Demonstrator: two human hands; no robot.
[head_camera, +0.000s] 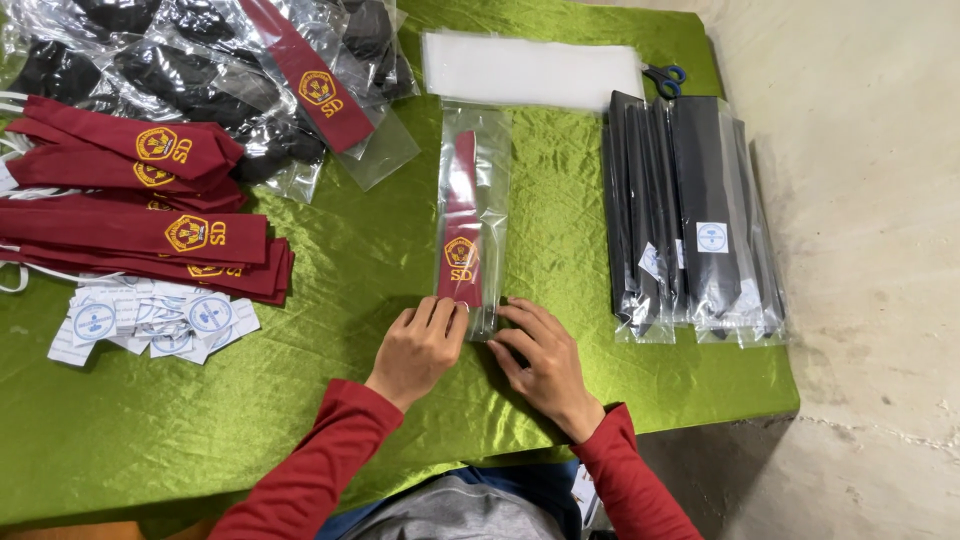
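A maroon tie (461, 235) with a yellow emblem lies inside a clear plastic sleeve (486, 170) in the middle of the green cloth. My left hand (420, 348) presses on the sleeve's near end from the left. My right hand (540, 360) pinches the same near end from the right. Both hands touch the bag's bottom edge, fingers curled over it.
Loose maroon ties (140, 190) are stacked at the left, with small white round-printed labels (150, 322) below them. Bagged dark ties (690, 220) lie in a pile at the right. Empty clear bags (530, 68) and blue-handled scissors (665, 77) sit at the back. More bagged items (200, 60) fill the far left. The table edge (780, 300) drops to a concrete floor at the right.
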